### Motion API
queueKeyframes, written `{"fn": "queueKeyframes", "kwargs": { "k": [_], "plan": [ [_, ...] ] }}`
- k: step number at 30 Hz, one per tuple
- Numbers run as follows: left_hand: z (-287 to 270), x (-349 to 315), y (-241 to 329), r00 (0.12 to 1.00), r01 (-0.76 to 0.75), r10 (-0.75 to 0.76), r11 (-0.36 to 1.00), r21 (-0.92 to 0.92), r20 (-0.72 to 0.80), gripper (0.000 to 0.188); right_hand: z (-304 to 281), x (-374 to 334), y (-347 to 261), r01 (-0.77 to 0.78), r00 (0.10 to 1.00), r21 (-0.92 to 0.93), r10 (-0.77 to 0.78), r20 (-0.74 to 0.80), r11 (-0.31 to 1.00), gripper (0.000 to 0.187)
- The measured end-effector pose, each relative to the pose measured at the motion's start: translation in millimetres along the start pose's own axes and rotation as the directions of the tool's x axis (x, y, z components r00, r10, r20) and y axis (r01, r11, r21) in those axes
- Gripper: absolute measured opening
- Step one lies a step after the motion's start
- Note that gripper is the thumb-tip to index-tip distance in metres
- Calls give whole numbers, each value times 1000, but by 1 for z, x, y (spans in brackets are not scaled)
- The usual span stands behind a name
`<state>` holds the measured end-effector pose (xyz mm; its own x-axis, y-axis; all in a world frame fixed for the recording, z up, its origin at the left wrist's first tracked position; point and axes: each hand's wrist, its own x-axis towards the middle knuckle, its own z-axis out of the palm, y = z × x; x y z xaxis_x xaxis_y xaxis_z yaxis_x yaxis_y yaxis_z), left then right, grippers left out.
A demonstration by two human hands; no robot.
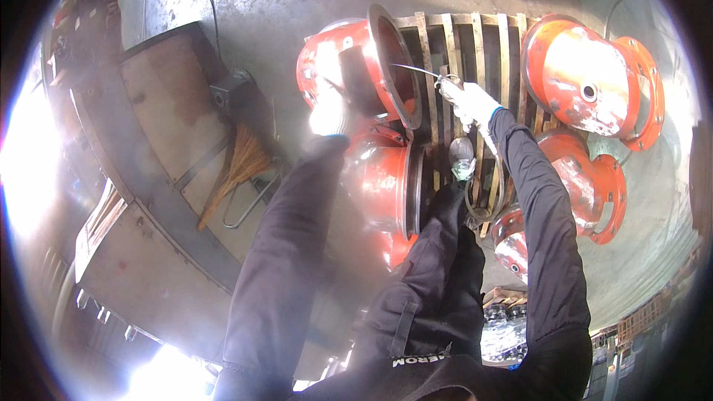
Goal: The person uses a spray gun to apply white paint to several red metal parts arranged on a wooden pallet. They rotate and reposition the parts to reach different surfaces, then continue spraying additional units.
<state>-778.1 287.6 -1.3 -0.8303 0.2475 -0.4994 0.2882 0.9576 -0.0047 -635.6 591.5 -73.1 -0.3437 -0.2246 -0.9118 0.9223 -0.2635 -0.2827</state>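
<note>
My right hand [476, 106], in a white glove, is closed round a welding electrode holder [450, 87]. A thin welding rod [413, 68] sticks out of it to the left, its tip near the open flanged rim of an orange-red pipe fitting [386, 59]. A cable [499, 186] hangs from the holder in a loop. My left hand [329, 115], also gloved in white, is at the near left side of that fitting. Beside it a dark rectangular patch [360, 80] covers part of the fitting; I cannot tell whether it is held. Glare hides the left fingers.
A second orange-red fitting [379, 182] lies nearer me. More fittings [583, 78] [583, 178] stand at the right. Between them is a slatted wooden pallet [479, 48], with my shoe [462, 154] at its near part. A straw broom [241, 160] and a metal-sided bench [160, 111] are at the left.
</note>
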Motion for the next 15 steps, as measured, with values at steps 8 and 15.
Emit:
{"fn": "queueKeyframes", "kwargs": {
  "k": [8,15],
  "plan": [
    [2,3,-1,1000,13,-13,1000,5,-27,86,-19,3,-24,-79,995,6,79,53,997,44],
    [-1,-1,7,999,35,-35,999,17,-4,85,-20,2,-33,61,997,-116,-56,45,991,45]
  ]
}}
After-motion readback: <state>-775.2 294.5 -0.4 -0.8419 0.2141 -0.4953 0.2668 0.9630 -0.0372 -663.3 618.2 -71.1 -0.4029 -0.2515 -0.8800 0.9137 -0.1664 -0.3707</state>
